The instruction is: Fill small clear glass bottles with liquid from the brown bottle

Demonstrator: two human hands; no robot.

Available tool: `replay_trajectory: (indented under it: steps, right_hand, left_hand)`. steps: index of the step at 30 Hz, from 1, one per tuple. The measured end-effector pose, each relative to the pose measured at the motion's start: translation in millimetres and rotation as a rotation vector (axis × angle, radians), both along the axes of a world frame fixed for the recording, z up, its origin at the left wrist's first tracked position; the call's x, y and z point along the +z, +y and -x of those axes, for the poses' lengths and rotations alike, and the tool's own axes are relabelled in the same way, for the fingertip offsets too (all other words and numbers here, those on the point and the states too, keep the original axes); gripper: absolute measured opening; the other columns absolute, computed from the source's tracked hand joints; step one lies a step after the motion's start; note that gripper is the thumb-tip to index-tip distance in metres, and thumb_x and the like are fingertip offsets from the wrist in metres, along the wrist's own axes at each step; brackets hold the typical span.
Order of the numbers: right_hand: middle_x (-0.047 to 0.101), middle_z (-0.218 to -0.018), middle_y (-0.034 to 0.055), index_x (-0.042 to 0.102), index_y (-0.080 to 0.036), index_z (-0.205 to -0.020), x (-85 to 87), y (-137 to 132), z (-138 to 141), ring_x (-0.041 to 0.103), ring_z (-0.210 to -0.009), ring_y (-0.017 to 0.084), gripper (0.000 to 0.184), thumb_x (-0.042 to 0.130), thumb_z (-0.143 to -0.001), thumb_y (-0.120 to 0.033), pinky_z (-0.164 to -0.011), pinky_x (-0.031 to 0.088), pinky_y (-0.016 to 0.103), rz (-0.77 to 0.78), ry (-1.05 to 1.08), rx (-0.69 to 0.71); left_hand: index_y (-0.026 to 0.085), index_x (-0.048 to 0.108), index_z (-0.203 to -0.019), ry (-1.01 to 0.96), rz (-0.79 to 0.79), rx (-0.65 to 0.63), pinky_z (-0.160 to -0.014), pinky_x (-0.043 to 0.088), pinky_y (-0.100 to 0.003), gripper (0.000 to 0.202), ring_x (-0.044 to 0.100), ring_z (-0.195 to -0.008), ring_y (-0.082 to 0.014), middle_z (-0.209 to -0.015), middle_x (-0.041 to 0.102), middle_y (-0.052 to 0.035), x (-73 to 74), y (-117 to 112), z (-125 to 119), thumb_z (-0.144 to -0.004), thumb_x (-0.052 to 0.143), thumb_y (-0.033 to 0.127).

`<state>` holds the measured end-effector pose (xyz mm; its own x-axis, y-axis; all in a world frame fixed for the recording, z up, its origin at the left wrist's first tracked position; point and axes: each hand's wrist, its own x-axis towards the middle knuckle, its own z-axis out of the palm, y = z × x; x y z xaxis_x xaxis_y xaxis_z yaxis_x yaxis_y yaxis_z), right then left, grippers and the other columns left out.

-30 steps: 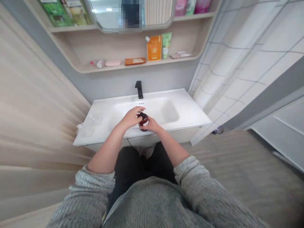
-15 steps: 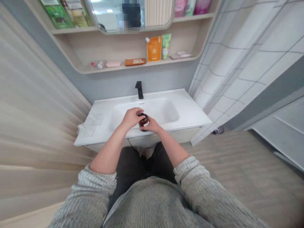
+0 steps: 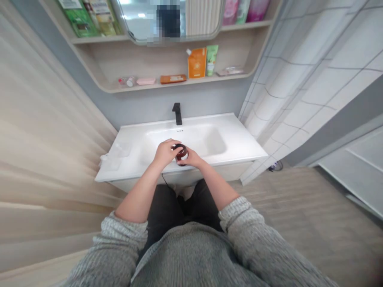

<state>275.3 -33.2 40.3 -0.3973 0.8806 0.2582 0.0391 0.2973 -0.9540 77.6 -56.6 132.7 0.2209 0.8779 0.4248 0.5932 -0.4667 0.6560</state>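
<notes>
A small dark brown jar point(image 3: 182, 155) with a pale label is held over the front rim of the white sink point(image 3: 196, 137). My right hand point(image 3: 193, 158) is closed round the right side of its body. From the left, my left hand point(image 3: 165, 153) reaches over its top, with fingers and thumb closed at the dark lid point(image 3: 180, 146). Whether the lid is loose cannot be made out, as the fingers partly cover it. Behind the hands, a black faucet point(image 3: 177, 114) stands at the sink's back edge.
A clear plastic bag or wrapper point(image 3: 112, 159) lies on the counter's left end. Above, a shelf point(image 3: 137, 88) bears an orange pouch point(image 3: 196, 63), a green tube point(image 3: 212, 59) and a brown packet point(image 3: 173, 79). A curtain hangs at left, and a tiled column point(image 3: 278, 91) rises at right.
The left fingers have shifted slightly over the jar's top. The jar stays in both hands at nearly the same place, and the whole view has moved a little.
</notes>
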Motion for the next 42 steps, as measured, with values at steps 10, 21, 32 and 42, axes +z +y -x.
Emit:
replay_trajectory:
  steps: [10, 21, 32, 42]
  right_hand:
    - [0.081, -0.128, 0.0098, 0.071, -0.027, -0.139, -5.2, 2, -7, 0.075, -0.114, 0.027, 0.057, 0.069, -0.099, -0.068, -0.097, 0.059, 0.038, 0.204, 0.221, -0.082]
    - [0.08, -0.097, 0.0019, 0.079, -0.026, -0.117, -8.7, 7, -4, 0.073, -0.101, 0.024, 0.047, 0.08, -0.082, -0.056, -0.096, 0.053, 0.038, 0.167, 0.123, -0.091]
    - [0.072, -0.083, -0.0007, 0.08, -0.024, -0.11, -6.2, 9, -3, 0.066, -0.087, 0.021, 0.042, 0.078, -0.077, -0.049, -0.086, 0.051, 0.035, 0.193, 0.13, -0.115]
    - [0.068, -0.077, -0.0011, 0.079, -0.023, -0.101, -6.3, 9, -3, 0.06, -0.078, 0.02, 0.042, 0.08, -0.077, -0.058, -0.078, 0.051, 0.034, 0.2, 0.077, -0.186]
  left_hand:
    - [0.02, 0.083, -0.126, -0.076, -0.075, 0.538, -0.105, 0.067, -0.046, 0.038, 0.08, -0.119, -0.0298, -0.127, 0.085, -0.0117, 4.1, -47, 110, -0.095, 0.078, 0.042]
    - [0.023, 0.081, -0.112, 0.15, -0.02, 0.876, -0.111, 0.06, -0.057, 0.026, 0.077, -0.109, -0.0351, -0.105, 0.082, -0.0038, 6.5, -51, 237, -0.09, 0.079, 0.038]
    - [0.025, 0.078, -0.114, 0.288, -0.307, 0.485, -0.128, 0.045, -0.061, 0.021, 0.065, -0.14, -0.0395, -0.14, 0.074, -0.0167, 11.1, -54, 166, -0.093, 0.072, 0.028]
    - [0.021, 0.079, -0.13, 0.339, 0.058, 0.139, -0.121, 0.055, -0.051, 0.035, 0.071, -0.128, -0.0338, -0.13, 0.079, -0.0166, -85.4, -8, 55, -0.106, 0.059, 0.037]
